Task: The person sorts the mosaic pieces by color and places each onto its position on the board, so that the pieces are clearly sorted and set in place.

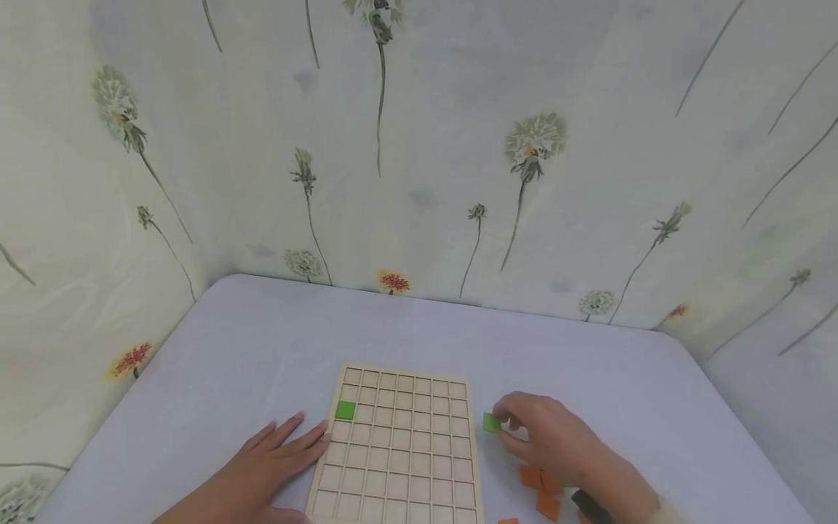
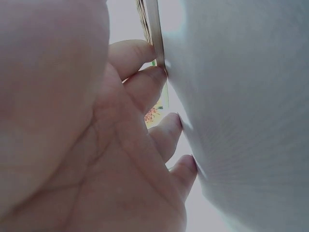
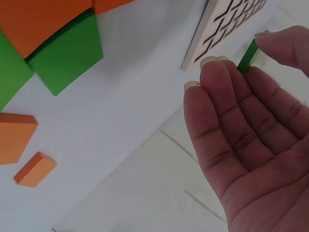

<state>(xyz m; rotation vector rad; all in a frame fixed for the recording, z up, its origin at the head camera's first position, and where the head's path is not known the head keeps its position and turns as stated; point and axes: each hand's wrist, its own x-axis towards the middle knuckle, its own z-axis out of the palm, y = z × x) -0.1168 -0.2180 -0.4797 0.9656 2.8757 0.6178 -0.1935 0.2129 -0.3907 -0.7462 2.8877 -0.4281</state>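
A wooden grid board with square recesses lies on the table. One green square tile sits in a cell of its left column. Just right of the board, my right hand pinches another green tile between thumb and fingers. The right wrist view shows that green tile edge-on at the fingertips. My left hand lies spread on the table, its fingertips touching the board's left edge. In the left wrist view the fingers reach the board's side.
Orange tiles lie loose under and beside my right forearm. Some green tiles lie among them. A wall of flower-printed fabric stands behind the white table and at its sides.
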